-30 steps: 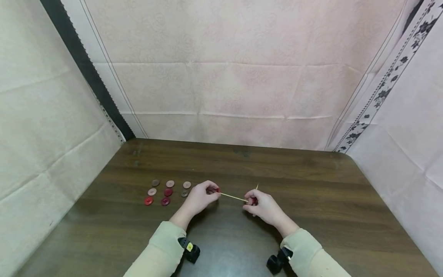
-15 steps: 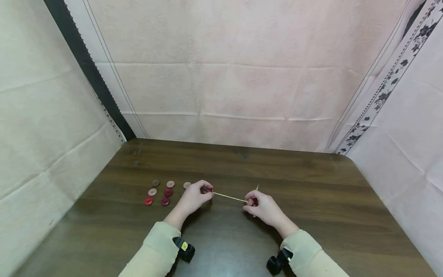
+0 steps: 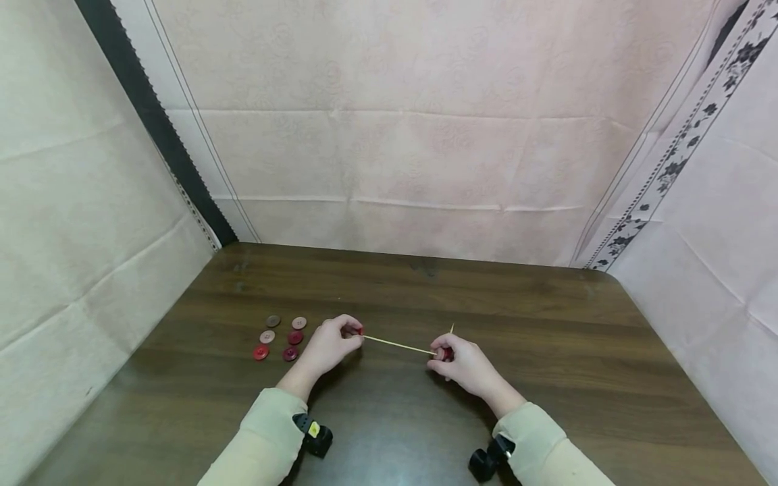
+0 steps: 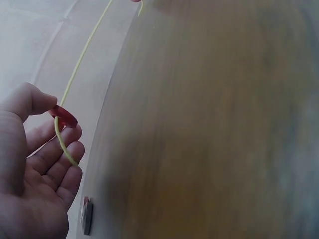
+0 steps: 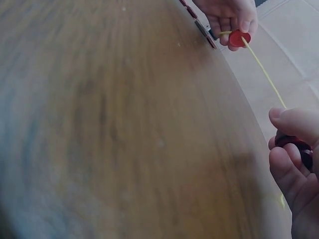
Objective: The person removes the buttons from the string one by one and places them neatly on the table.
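My left hand (image 3: 331, 343) pinches a red button (image 4: 67, 117) between thumb and index finger, its other fingers loosely bent. A thin yellow cord (image 3: 398, 345) passes through this button, and its end hangs over the left fingers. From there the cord runs taut to my right hand (image 3: 467, 364), which grips it with several dark red and pinkish buttons (image 5: 295, 143) bunched between thumb and fingers. The cord's other end sticks up past the right hand in the head view. Both hands are above the wooden table (image 3: 516, 310), the right one partly hiding its buttons.
Left of my left hand, loose buttons lie in rough columns: a red button (image 3: 261, 352), a pink button (image 3: 267, 336), a brown button (image 3: 273, 320), and dark red ones like this maroon button (image 3: 290, 353). A pale cloth (image 3: 389, 155) hangs behind the table.
My left hand has slid left with the red button, lengthening the cord between the hands, and now covers the nearest loose buttons in the head view. The right hand has stayed in place.
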`<action>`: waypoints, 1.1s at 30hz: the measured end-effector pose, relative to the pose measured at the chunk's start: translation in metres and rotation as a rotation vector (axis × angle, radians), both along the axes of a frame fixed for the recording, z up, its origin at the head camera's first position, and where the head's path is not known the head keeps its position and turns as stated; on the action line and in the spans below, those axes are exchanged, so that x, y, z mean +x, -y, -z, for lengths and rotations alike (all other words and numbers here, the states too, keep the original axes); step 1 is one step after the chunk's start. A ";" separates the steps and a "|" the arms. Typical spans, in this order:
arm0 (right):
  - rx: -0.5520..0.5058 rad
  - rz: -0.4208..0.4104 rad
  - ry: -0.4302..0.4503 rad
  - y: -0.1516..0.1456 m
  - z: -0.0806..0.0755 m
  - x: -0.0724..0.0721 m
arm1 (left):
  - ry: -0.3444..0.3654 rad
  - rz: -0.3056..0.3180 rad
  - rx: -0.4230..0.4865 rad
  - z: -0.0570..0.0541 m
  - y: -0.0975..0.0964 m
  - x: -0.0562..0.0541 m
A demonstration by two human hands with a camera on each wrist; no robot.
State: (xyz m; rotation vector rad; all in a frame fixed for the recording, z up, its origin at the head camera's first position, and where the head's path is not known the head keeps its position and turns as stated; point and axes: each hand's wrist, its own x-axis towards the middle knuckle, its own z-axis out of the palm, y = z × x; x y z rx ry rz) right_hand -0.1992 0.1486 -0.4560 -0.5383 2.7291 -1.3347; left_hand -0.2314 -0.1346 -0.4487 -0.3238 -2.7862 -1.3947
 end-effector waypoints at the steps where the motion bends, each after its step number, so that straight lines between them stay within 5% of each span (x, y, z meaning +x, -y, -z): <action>1: 0.001 0.000 0.000 0.000 0.000 0.000 | 0.004 -0.009 -0.004 0.000 0.001 0.000; 9: 0.007 0.001 0.000 0.000 0.000 -0.001 | 0.029 -0.058 -0.015 0.002 0.010 0.002; 33: 0.020 0.004 0.004 0.000 -0.001 0.001 | 0.035 -0.062 0.014 0.002 0.030 0.006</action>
